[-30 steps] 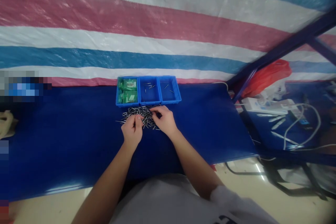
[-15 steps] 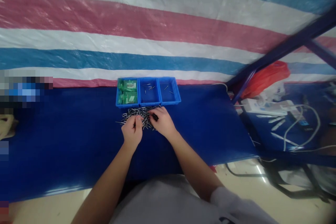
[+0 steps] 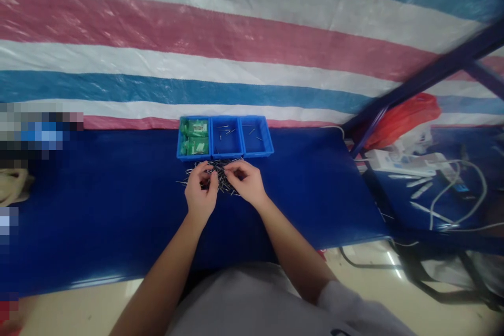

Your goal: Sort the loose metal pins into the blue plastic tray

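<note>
A loose pile of thin metal pieces (image 3: 226,184), dark and silver like pins or small bits, lies on the blue table. At its left side my left hand (image 3: 200,191) is curved, with a gap between thumb and fingers. My right hand (image 3: 249,182) reaches over the pile's right side, thumb and forefinger pinched together; whatever is between them is too small to make out. Just behind the pile stand three joined blue bins. The left bin (image 3: 194,157) holds green packets (image 3: 197,145). A few thin metal pieces lie in the middle bin (image 3: 227,154) and the right bin (image 3: 258,154).
The blue tabletop (image 3: 118,210) runs to both sides, with a striped plastic sheet (image 3: 236,68) behind it. To the right are a dark metal frame (image 3: 417,76), a red plastic bag (image 3: 409,118), a white power strip (image 3: 394,163) and loose cables (image 3: 482,184).
My left thumb and fingers have moved apart from a closed pinch. My right fingers have straightened somewhat but stay pinched over the pile. The whole view has shifted slightly.
</note>
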{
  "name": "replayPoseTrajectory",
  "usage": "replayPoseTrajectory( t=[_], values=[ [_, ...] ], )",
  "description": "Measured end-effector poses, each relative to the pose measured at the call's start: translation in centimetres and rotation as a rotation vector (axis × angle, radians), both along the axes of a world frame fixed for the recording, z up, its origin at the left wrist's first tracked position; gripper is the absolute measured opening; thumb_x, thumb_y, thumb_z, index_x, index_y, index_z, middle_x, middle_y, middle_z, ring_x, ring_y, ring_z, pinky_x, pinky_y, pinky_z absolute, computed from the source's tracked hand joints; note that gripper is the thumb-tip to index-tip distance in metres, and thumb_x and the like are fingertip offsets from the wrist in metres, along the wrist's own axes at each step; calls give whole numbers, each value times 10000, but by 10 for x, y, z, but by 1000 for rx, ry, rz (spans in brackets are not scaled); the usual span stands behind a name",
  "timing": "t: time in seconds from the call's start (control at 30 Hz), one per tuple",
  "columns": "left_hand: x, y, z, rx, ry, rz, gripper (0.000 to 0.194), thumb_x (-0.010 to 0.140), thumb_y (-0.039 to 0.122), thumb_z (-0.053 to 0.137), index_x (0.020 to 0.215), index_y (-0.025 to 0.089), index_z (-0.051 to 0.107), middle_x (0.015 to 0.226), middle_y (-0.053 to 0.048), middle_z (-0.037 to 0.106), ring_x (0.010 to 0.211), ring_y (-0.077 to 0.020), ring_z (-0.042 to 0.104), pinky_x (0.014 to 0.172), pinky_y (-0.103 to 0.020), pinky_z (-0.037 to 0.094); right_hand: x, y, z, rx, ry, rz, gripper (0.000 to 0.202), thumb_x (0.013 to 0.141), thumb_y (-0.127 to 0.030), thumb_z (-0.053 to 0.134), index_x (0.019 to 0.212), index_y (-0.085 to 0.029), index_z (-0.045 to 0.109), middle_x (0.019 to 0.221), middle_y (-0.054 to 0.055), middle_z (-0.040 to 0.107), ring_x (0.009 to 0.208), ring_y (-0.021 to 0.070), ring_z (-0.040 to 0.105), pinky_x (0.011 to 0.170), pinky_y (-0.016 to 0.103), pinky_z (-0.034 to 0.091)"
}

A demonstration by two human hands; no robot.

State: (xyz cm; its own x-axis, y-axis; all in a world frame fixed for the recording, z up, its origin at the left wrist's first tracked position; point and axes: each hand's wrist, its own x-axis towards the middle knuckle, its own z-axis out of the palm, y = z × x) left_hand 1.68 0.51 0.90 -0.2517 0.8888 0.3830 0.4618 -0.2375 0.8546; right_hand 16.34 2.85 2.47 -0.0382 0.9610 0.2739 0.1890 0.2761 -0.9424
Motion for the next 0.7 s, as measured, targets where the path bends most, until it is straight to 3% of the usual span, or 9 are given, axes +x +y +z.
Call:
replayPoseTrajectory(
  t=[0.1, 0.7],
  values=[
    [1, 1, 0, -2, -3, 1, 368, 895, 333, 610, 1235, 207, 548, 1157, -84, 681, 772, -108, 672, 716, -252, 549, -1, -1, 1, -76, 99, 33, 112, 818, -313, 697, 893, -232, 721, 809, 28, 708, 674, 150, 652, 620, 292, 547],
    [-1, 0, -5, -2, -63, -55, 306, 908, 340, 593, 1179, 199, 573, 1006, -54, 691, 670, -84, 654, 671, -236, 554, -2, 5, -4, -237, 430, 24, 269, 712, -387, 807, 896, -222, 700, 870, 32, 747, 765, 167, 699, 742, 342, 616]
  ],
)
